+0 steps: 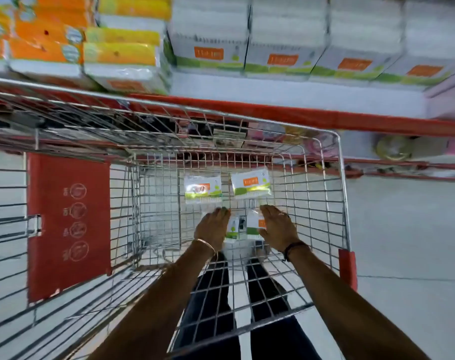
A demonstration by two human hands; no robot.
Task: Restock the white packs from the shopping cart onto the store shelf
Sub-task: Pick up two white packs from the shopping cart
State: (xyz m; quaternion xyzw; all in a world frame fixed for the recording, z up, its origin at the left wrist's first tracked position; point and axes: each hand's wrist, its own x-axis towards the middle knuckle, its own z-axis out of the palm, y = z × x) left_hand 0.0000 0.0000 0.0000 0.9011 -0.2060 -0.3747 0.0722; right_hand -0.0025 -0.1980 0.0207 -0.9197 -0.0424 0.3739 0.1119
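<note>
Two white packs with green and orange labels lie flat on the far floor of the wire shopping cart (341, 178), one on the left (203, 190) and one on the right (251, 184). Nearer to me, two more white packs stand side by side between my hands, a left one (233, 229) and a right one (253, 224). My left hand (213, 227) presses against the left one. My right hand (278, 227) closes on the right one, with its thumb over the pack's edge. The store shelf (273, 110) beyond the cart holds rows of the same white packs (210, 48).
Orange and yellow packs (117, 53) fill the shelf's left part. A red flap (67, 224) with printed icons hangs at the cart's left end. A red handle cap (347, 268) sits on the right rim. A lower shelf (393, 148) shows pink and yellow goods. My legs show through the cart's mesh.
</note>
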